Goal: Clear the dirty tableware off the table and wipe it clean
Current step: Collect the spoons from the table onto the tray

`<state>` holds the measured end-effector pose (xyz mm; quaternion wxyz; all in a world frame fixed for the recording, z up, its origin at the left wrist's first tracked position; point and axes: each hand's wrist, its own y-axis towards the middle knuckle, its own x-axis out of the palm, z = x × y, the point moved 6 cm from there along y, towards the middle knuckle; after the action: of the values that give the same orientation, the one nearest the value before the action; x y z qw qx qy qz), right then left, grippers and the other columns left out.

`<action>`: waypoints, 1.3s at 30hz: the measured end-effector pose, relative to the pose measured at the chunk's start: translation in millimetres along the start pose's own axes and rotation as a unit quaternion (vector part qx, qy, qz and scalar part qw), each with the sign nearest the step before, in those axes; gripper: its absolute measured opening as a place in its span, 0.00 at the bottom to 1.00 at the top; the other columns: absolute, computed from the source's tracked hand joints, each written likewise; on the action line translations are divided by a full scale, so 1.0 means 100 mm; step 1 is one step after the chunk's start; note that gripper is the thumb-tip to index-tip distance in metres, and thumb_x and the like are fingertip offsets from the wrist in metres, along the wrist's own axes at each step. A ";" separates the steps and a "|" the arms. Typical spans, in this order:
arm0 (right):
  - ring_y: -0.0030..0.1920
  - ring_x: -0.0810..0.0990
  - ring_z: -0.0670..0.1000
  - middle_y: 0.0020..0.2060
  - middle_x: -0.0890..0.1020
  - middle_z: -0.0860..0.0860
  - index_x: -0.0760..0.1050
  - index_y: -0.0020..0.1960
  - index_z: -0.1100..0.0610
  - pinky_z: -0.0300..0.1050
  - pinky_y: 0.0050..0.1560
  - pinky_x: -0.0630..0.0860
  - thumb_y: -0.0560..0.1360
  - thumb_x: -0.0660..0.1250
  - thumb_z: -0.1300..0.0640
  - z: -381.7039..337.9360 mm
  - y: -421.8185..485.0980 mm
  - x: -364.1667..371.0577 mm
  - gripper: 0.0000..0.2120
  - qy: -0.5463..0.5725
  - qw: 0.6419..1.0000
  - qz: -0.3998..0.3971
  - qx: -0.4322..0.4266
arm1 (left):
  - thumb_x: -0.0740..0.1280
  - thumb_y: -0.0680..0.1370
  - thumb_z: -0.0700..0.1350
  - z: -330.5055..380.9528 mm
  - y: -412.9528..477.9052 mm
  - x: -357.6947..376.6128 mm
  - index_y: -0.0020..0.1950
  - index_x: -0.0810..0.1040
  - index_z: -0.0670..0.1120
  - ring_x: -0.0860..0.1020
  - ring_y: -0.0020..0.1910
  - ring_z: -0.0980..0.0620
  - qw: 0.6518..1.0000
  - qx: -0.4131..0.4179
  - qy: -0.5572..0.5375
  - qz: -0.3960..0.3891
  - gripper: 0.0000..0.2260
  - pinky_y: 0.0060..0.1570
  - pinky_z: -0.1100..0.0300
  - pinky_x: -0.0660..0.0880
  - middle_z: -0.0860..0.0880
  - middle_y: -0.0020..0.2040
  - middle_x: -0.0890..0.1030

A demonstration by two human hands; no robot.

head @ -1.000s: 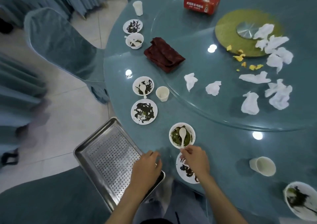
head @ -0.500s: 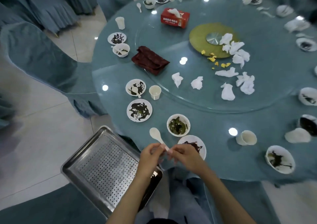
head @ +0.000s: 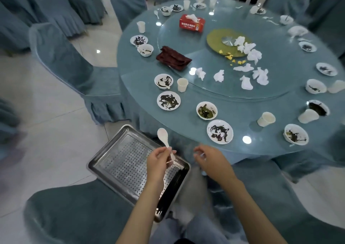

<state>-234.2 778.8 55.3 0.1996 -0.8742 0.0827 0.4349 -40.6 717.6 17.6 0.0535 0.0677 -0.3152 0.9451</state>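
"Holding what, the left hand [head: 158,162]?" the first asks.

"A white spoon [head: 162,134]. Thumb and fingertips pinch the lower end of the handle. The scoop end sticks up and away from the palm, tilted a little to the left."

"And under it?"

"A metal tray [head: 121,161] with a floor full of holes. The left hand hangs over the tray's near right corner, and the spoon is in the air above it, not touching it. I cannot tell what the tray rests on."

"The right hand [head: 212,161]?"

"Just beside the left but apart from it, palm down, fingers loosely curled with nothing in them. It sits off the edge of the round table [head: 242,113]."

"What is nearest on the table?"

"A dirty plate [head: 220,131] with dark smears, close to the edge beyond the right hand. Just behind it is a bowl [head: 206,110] with green leftovers. To the right of those a paper cup [head: 266,119] lies tipped on its side."

"Further out?"

"On the left, another smeared plate [head: 168,100], a smeared bowl [head: 163,80] behind it, and an upright cup [head: 182,84] beside that bowl. On the glass turntable [head: 280,86] lie a dark red cloth [head: 173,57], crumpled tissues [head: 218,75] and a red tissue box [head: 192,23]. More dirty bowls and plates ring the far and right edges."
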 end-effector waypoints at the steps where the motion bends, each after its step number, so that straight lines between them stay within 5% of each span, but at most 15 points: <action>1: 0.54 0.80 0.50 0.53 0.84 0.46 0.80 0.60 0.49 0.49 0.56 0.76 0.81 0.65 0.50 -0.01 -0.12 0.00 0.10 -0.018 1.000 0.020 -0.003 | 0.70 0.81 0.42 -0.02 -0.09 -0.05 0.58 0.81 0.38 0.83 0.40 0.56 1.000 0.001 0.004 -0.005 0.09 0.42 0.61 0.80 0.45 0.47 0.88; 13: 0.41 0.82 0.52 0.42 0.84 0.47 0.81 0.49 0.50 0.49 0.38 0.77 0.77 0.70 0.52 -0.39 -1.25 0.56 0.03 -0.093 0.985 0.121 -0.082 | 0.74 0.78 0.44 -0.42 -1.17 -1.32 0.54 0.85 0.44 0.83 0.44 0.50 0.997 0.005 0.050 0.050 0.07 0.40 0.62 0.80 0.44 0.49 0.86; 21: 0.44 0.82 0.47 0.47 0.84 0.43 0.80 0.55 0.49 0.47 0.46 0.80 0.80 0.66 0.49 -1.22 -1.55 1.07 0.07 -0.079 0.988 0.086 -0.104 | 0.75 0.78 0.47 -0.09 -1.57 -2.31 0.54 0.84 0.48 0.85 0.44 0.52 0.993 0.054 0.072 0.075 0.07 0.42 0.63 0.82 0.50 0.47 0.87; 27: 0.44 0.82 0.45 0.48 0.85 0.44 0.81 0.56 0.51 0.42 0.45 0.80 0.81 0.66 0.51 -2.01 -1.41 1.58 0.08 -0.090 0.986 0.088 -0.109 | 0.76 0.76 0.49 0.21 -1.35 -3.17 0.53 0.84 0.51 0.85 0.47 0.50 0.994 0.054 0.067 0.070 0.07 0.49 0.57 0.83 0.52 0.46 0.87; 31: 0.43 0.80 0.41 0.49 0.85 0.44 0.81 0.57 0.52 0.30 0.42 0.71 0.82 0.65 0.51 -2.66 -1.22 2.00 0.08 -0.099 0.987 0.083 -0.100 | 0.76 0.77 0.47 0.50 -1.03 -3.88 0.51 0.84 0.49 0.85 0.41 0.51 0.996 0.053 0.063 0.047 0.05 0.39 0.65 0.80 0.51 0.43 0.88; 39: 0.44 0.81 0.40 0.49 0.86 0.43 0.82 0.58 0.50 0.29 0.42 0.71 0.82 0.66 0.50 -3.80 -0.64 2.56 0.09 -0.103 0.987 0.099 -0.078 | 0.74 0.78 0.43 1.08 -0.40 -5.05 0.52 0.86 0.44 0.86 0.44 0.50 0.994 0.066 0.084 0.036 0.05 0.42 0.61 0.82 0.47 0.44 0.88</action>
<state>217.9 684.1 76.0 0.0937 -0.8251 0.1136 0.5455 472.4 654.8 45.5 0.0412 -0.0203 -0.2491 0.9674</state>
